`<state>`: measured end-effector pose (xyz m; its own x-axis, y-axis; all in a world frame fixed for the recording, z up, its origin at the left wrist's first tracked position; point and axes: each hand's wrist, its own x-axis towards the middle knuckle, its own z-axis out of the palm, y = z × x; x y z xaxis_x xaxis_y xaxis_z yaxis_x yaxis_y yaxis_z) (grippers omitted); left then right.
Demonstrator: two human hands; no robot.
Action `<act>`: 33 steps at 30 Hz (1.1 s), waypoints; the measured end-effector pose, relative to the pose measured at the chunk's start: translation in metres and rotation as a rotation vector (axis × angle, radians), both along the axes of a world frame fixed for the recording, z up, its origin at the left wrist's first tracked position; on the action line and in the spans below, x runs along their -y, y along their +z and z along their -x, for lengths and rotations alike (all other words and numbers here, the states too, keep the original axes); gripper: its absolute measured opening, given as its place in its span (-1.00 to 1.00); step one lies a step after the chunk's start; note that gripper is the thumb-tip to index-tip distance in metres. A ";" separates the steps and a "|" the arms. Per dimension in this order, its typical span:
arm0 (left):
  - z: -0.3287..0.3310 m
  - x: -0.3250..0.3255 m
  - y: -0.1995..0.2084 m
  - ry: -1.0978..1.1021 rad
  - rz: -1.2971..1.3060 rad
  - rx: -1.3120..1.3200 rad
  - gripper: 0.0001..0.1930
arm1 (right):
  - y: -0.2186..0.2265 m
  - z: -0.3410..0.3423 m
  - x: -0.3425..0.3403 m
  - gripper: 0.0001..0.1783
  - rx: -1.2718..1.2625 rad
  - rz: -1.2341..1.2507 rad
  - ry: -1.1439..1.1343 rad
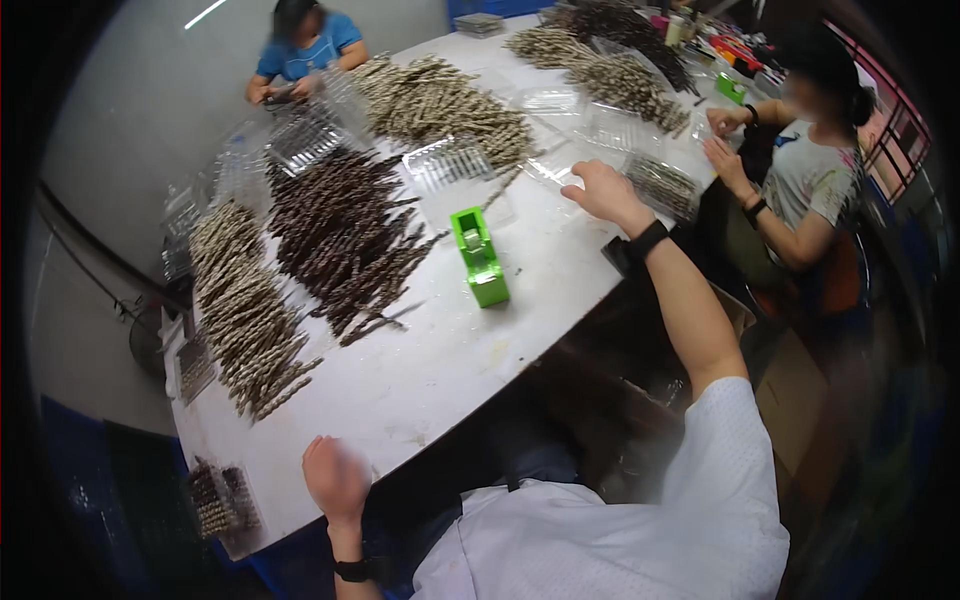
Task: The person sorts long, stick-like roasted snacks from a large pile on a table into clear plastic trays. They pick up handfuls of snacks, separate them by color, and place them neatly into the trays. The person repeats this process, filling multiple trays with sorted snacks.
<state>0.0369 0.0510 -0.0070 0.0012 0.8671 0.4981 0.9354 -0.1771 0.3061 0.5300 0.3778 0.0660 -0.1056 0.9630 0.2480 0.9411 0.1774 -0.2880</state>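
My right hand [607,192] reaches over the table's right side, beside clear plastic trays [548,165], its fingers apart and nothing visible in them. To its right lies a clear tray filled with thin sticks [662,186]. My left hand [337,480] hovers by the near table edge; its fingers are blurred and partly hidden. A bright green tape dispenser [485,275] stands in the middle. Left of it spread dark brown twisted sticks [335,225], and farther left a heap of tan twisted sticks [238,305]. An empty ribbed tray [448,165] lies beyond the dispenser.
More tan sticks [440,105] lie toward the back, near stacked clear trays [305,135]. A person in blue [305,50] works at the far side. At the right sits another person [810,170], by a second green tape dispenser [731,88]. Filled packs [222,500] rest at the near left corner.
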 end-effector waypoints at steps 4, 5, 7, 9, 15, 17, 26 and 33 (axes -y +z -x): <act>-0.003 -0.004 0.002 -0.001 -0.026 0.004 -0.75 | -0.023 0.005 -0.039 -0.61 0.189 0.189 -0.087; -0.003 -0.007 0.002 -0.008 -0.030 0.008 -0.76 | -0.029 0.005 -0.046 -0.64 0.212 0.199 -0.123; -0.002 -0.007 0.003 -0.014 -0.028 0.008 -0.77 | -0.031 0.014 -0.049 -0.71 0.226 0.189 -0.160; -0.003 -0.008 0.004 -0.014 -0.028 0.014 -0.77 | -0.023 0.020 -0.054 -0.72 0.134 0.054 -0.170; -0.004 -0.001 0.013 -0.009 -0.031 0.019 -0.74 | 0.047 0.042 -0.028 -0.81 -0.246 -0.349 0.052; -0.004 0.004 0.011 0.003 -0.066 0.019 -0.71 | 0.081 0.071 0.013 -0.86 -0.345 -0.332 0.232; -0.014 0.038 0.027 -0.074 -0.365 -0.200 -0.57 | 0.023 0.228 0.131 -0.80 -0.104 0.085 1.342; 0.003 0.041 0.026 -0.120 0.022 -0.135 -0.72 | -0.017 0.314 0.139 -0.75 0.141 0.045 1.454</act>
